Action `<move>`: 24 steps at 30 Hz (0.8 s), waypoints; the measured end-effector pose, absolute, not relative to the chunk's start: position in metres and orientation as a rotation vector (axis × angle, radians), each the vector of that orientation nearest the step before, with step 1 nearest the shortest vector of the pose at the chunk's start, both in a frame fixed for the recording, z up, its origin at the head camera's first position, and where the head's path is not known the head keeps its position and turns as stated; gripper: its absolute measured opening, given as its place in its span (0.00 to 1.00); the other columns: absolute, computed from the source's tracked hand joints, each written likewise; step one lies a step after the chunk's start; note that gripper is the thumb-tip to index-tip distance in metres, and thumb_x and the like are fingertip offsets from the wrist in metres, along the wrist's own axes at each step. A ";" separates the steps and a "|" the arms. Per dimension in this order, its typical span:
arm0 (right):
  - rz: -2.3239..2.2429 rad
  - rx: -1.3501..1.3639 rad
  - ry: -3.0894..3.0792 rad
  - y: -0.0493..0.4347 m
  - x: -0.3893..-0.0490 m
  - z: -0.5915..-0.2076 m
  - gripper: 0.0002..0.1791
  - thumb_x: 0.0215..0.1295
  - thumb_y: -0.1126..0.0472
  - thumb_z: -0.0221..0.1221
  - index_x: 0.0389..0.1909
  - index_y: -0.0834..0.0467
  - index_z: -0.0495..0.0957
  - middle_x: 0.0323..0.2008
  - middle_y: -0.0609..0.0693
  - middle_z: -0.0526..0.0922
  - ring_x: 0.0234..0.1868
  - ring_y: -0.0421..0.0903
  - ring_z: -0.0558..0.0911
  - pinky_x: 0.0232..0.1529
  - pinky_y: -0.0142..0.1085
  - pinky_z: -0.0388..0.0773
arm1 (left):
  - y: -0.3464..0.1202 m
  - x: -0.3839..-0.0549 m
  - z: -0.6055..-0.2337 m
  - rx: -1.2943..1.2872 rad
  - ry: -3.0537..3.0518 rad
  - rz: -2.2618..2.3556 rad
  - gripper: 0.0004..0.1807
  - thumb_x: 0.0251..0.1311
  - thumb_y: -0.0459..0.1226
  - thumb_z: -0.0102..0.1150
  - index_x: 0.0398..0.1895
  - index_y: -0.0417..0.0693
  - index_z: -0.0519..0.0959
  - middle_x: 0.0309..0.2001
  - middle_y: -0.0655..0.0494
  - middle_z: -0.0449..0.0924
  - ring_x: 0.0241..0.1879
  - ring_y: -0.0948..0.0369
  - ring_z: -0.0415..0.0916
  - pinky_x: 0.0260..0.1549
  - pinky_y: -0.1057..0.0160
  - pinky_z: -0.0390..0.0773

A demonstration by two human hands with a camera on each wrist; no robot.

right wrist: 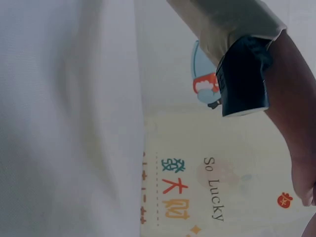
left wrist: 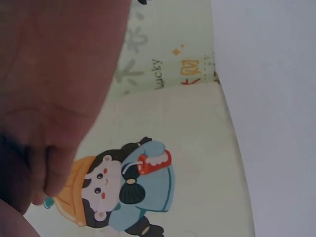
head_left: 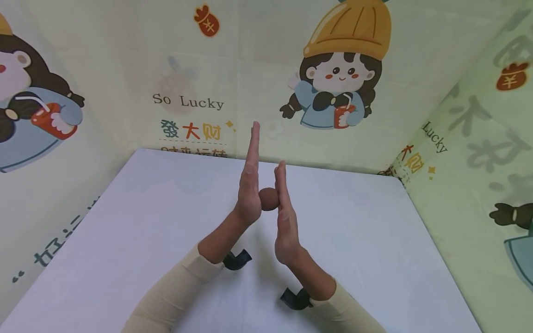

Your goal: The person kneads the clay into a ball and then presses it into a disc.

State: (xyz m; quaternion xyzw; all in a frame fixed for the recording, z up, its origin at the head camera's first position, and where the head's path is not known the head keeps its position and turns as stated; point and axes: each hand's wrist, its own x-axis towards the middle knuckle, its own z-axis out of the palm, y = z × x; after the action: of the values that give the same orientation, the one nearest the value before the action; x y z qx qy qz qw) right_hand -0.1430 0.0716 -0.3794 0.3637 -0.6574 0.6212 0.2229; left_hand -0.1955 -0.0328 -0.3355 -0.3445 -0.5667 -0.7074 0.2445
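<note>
A small brown ball [head_left: 268,199] sits between my two upright palms above the white table [head_left: 187,208]. My left hand [head_left: 249,189], with straight fingers, touches the ball near the heel of its palm. On the other side my right hand [head_left: 286,217], a little lower and closer to me, presses it with its straight fingers. In the left wrist view the ball [left wrist: 11,173] shows only as a dark rounded shape beside the left hand [left wrist: 54,94]. The right wrist view catches part of the left hand [right wrist: 303,180] at its edge; the ball is out of sight there.
Printed cloth walls [head_left: 258,83] with cartoon figures and lettering stand behind and beside the table. A black wrist mount [head_left: 237,260] sits under the left forearm, another black mount [head_left: 296,299] under the right. Light sleeves [head_left: 179,286] cover both forearms.
</note>
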 end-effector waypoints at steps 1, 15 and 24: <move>1.713 1.010 -1.810 0.071 -0.142 -0.379 0.46 0.85 0.36 0.27 0.83 0.70 0.37 0.84 0.61 0.38 0.84 0.61 0.42 0.80 0.54 0.38 | -0.034 -0.198 -0.337 -0.938 -1.555 -1.932 0.46 0.80 0.62 0.24 0.85 0.36 0.39 0.86 0.50 0.37 0.84 0.56 0.31 0.78 0.52 0.33; 1.669 1.009 -1.785 0.073 -0.142 -0.367 0.46 0.84 0.36 0.26 0.82 0.70 0.39 0.84 0.61 0.39 0.84 0.61 0.40 0.80 0.55 0.39 | -0.028 -0.215 -0.369 -1.026 -1.742 -1.909 0.43 0.81 0.59 0.23 0.86 0.42 0.38 0.86 0.57 0.34 0.84 0.57 0.28 0.78 0.50 0.33; 1.617 0.983 -1.759 0.079 -0.146 -0.353 0.47 0.84 0.35 0.27 0.82 0.72 0.40 0.84 0.64 0.39 0.84 0.61 0.40 0.79 0.58 0.37 | -0.016 -0.210 -0.384 -1.070 -1.855 -1.926 0.44 0.81 0.62 0.21 0.86 0.44 0.39 0.86 0.58 0.34 0.84 0.58 0.29 0.78 0.49 0.35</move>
State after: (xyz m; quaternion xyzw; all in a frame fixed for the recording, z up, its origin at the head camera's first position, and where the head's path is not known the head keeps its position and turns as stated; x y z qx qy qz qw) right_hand -0.1459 0.0790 -0.3533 0.3658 -0.6545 0.6016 0.2753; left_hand -0.2096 -0.0162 -0.3837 -0.3685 -0.6384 -0.6631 0.1302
